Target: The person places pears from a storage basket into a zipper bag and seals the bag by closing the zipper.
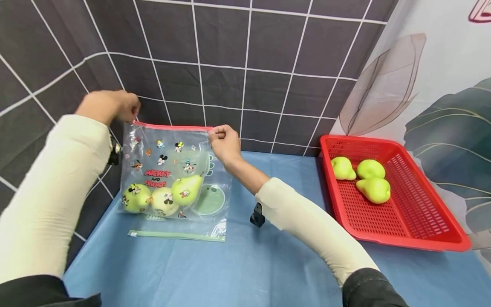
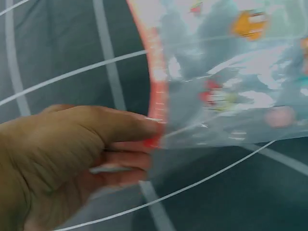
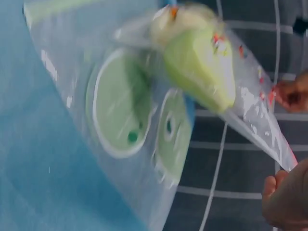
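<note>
Blue cloth (image 1: 249, 264); bag (image 1: 171, 150), red edge (image 1: 172, 127) up.

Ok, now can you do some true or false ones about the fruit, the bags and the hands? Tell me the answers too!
1. The left hand and right hand pinch the top of the red-topped bag. True.
2. That bag has no fruit inside. False: three fruits show in it.
3. The red basket holds three more fruits. True.
4. The basket is nearer the left hand. False: it is nearer the right hand.
5. The green zip lies on the blue cloth. True.
</note>
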A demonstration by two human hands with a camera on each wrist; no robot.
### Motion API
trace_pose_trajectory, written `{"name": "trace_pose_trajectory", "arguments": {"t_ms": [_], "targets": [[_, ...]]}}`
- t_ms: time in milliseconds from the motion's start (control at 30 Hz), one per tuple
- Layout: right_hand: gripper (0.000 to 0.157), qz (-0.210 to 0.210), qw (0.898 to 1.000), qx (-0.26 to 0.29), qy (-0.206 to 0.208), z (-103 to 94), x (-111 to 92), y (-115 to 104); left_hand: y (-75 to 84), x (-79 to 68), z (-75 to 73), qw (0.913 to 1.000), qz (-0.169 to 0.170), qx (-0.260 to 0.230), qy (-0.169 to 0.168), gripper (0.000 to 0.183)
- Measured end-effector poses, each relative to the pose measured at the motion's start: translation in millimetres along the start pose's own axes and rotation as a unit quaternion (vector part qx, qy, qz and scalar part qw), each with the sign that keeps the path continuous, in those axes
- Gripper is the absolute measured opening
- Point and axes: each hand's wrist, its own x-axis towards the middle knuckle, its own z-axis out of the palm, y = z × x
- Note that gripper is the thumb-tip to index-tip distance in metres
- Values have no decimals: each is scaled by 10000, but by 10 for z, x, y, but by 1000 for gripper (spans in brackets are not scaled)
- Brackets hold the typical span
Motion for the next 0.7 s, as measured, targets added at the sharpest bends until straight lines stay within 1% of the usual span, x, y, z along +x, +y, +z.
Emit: {"name": "trace_pose_trajectory", "arguments": {"t_ms": [33,100,133,233,267,300,333,400,433,467,500,533,567,600,633,667,700], "targets": [[10,139,9994,-294,67,-5,63,18,-70,154,145,9995,-63,49,290,9],[5,308,9964,-789,89,59,397,371,-212,451,447,9973,-267,-101,683,10],[4,413,9941,-1006,36,78,547,527,-272,582,594,9958,-371,-224,807,9],[6,636,9850,-1600,-65,123,946,994,-310,848,931,9904,-636,-474,1135,3],[7,655,9837,-1671,-135,132,1091,1190,-288,897,1002,9889,-665,-526,1221,3],[8,716,9816,-1761,-198,102,1132,1244,-256,937,1059,9876,-666,-583,1293,6],[10,667,9802,-1850,-248,53,1147,1280,-202,958,1098,9861,-671,-631,1382,9],[10,495,9776,-2007,-384,-50,1158,1374,-35,958,1127,9832,-647,-620,1588,15],[12,345,9719,-2273,-516,-114,1132,1406,97,907,1099,9839,-629,-642,1548,19],[17,266,9620,-2619,-730,-205,1004,1309,262,831,1056,9850,-586,-653,1486,23],[19,79,9493,-2987,-980,-269,928,1317,434,737,1018,9864,-546,-663,1400,29],[22,31,9298,-3440,-1308,-330,810,1269,611,636,990,9881,-504,-654,1297,33],[24,-121,9073,-3857,-1668,-388,676,1234,787,531,973,9900,-419,-631,1187,38],[26,-285,8795,-4283,-2054,-437,531,1198,962,425,969,9921,-311,-634,1037,45],[29,-357,8478,-4697,-2435,-477,354,1105,1138,317,979,9936,-187,-659,893,53],[32,-452,8189,-5017,-2751,-508,183,1044,1295,230,1027,9939,-45,-660,881,59],[34,-527,7938,-5264,-2999,-511,72,1048,1435,150,1089,9943,73,-665,827,64]]}}
